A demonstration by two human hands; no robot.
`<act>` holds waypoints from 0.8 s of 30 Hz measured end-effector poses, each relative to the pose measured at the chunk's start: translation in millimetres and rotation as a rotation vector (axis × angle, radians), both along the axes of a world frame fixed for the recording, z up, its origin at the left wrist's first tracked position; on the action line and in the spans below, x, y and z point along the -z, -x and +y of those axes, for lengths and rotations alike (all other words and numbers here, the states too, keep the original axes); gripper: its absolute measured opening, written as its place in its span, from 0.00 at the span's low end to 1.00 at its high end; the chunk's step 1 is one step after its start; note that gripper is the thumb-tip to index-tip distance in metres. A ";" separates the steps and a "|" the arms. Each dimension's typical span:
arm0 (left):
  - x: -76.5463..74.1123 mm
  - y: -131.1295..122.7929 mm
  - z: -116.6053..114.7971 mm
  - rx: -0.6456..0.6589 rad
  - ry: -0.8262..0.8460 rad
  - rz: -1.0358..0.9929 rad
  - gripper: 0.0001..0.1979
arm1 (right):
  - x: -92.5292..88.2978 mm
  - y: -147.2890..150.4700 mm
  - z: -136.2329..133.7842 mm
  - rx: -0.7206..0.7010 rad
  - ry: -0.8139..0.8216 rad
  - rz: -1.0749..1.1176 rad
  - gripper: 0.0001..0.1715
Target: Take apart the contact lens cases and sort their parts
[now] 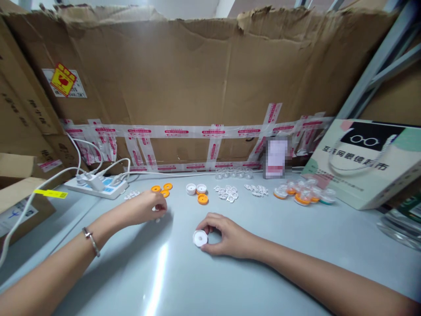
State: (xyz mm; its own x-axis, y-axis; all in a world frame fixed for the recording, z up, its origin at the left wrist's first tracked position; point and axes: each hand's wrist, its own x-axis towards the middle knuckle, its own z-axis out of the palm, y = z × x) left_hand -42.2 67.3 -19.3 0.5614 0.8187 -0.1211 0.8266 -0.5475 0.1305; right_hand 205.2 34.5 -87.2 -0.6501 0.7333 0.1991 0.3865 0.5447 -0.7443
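Observation:
My right hand (226, 235) grips a round white plastic cup-like part (200, 238) between thumb and fingers, low over the table, its hollow side with a centre hub facing up. My left hand (144, 210) is closed in a pinch, with a small white piece (158, 220) showing at the fingertips; its exact kind is too small to tell. Just beyond the left hand lie several orange rings (168, 186). Further right are white round parts (191, 189) and an orange round part (203, 199). A few small white pieces (132, 195) sit left of the left hand.
Along the back are white cut-out pieces (226, 193), a second white pile (256, 189), clear domes (233, 173) and domed orange and teal assemblies (304, 193). A power strip (98, 186) with cables stands left, a paper bag (358, 162) right. Cardboard (197, 74) walls the back.

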 end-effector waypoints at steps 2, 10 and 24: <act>3.0 -8.5 -7.3 0.068 -0.084 -0.105 0.08 | 0.0 0.3 0.7 0.006 0.003 0.006 0.14; 45.9 -47.5 -39.2 0.454 -0.438 -0.191 0.08 | 4.2 2.9 1.5 0.013 -0.030 0.031 0.12; 45.6 -49.4 -39.4 0.682 -0.716 -0.118 0.10 | 4.3 2.9 1.7 0.021 -0.029 0.031 0.12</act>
